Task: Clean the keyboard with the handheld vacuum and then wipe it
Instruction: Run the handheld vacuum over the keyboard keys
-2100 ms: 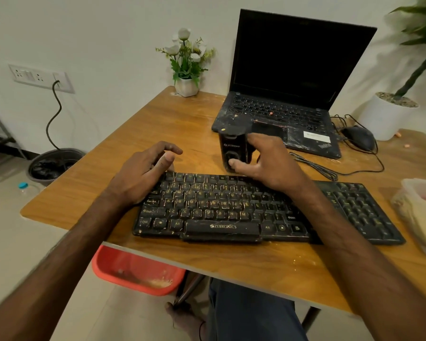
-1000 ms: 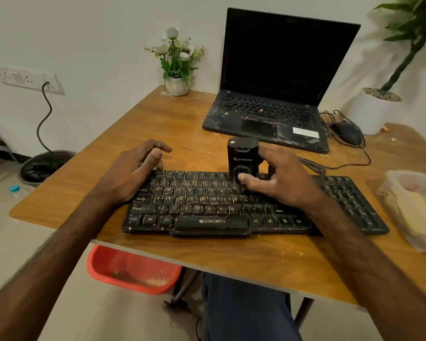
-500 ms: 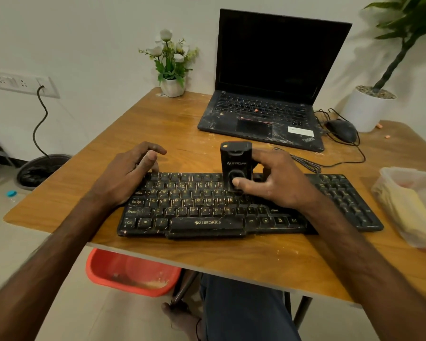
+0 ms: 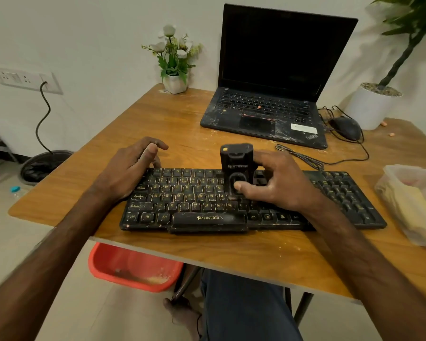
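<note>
Right hand [image 4: 278, 183] gripping upright black handheld vacuum [image 4: 236, 168] on keyboard [image 4: 207, 200] at frame centre, left hand [image 4: 130, 168] with loosely curled fingers resting on keyboard's upper-left corner, holding nothing

Soft, even indoor light, with a faint sheen on the counter [image 4: 172, 119]. Wide-angle bending at the edges; lower corners slightly blurred.

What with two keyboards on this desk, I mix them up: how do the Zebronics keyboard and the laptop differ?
The Zebronics keyboard lies flat near the front edge; the laptop stands open farther back, screen dark. The keyboard has the handheld vacuum on it, gripped by the right hand; nothing touches the laptop. Both are black and visibly dirty.
</note>
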`<state>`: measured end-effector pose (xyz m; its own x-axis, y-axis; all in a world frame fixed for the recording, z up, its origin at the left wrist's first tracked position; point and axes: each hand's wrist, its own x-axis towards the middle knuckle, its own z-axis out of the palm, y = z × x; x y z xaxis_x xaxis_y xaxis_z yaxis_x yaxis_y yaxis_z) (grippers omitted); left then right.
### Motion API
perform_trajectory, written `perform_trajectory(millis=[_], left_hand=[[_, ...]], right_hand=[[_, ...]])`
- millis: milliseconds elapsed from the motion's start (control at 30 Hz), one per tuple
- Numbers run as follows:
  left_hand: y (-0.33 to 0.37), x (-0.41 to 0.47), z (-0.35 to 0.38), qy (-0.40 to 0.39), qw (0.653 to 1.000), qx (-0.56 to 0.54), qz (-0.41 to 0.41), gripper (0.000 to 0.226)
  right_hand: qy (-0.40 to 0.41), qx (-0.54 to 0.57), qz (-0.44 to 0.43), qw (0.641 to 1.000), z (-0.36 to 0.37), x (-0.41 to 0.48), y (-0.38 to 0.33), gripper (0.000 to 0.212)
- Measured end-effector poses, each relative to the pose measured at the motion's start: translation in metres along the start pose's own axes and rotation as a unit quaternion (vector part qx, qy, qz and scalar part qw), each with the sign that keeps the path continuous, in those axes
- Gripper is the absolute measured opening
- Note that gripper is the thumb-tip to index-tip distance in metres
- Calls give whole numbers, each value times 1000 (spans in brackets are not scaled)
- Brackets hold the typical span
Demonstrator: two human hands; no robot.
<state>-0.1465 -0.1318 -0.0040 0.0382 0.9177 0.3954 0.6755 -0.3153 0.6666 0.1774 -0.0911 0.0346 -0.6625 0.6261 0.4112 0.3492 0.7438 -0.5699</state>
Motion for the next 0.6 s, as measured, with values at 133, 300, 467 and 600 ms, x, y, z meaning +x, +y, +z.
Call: perform_trajectory(millis=[133,300,467,600], left_hand=[[0,-1,0,2,1000,-5,-3,64],[-1,-1,0,0,1000,-5,-3,63],[-2,-1,0,4,1000,9,-3,51],[-2,-1,1,3,1000,14,-2,48]], right_hand=[[19,1,-7,1000,-2,1,1,56],[1,35,4,999,2,0,1,54],[16,34,-18,999,1,-1,-1,55],[16,21,-14,1000,3,-2,-2,55]])
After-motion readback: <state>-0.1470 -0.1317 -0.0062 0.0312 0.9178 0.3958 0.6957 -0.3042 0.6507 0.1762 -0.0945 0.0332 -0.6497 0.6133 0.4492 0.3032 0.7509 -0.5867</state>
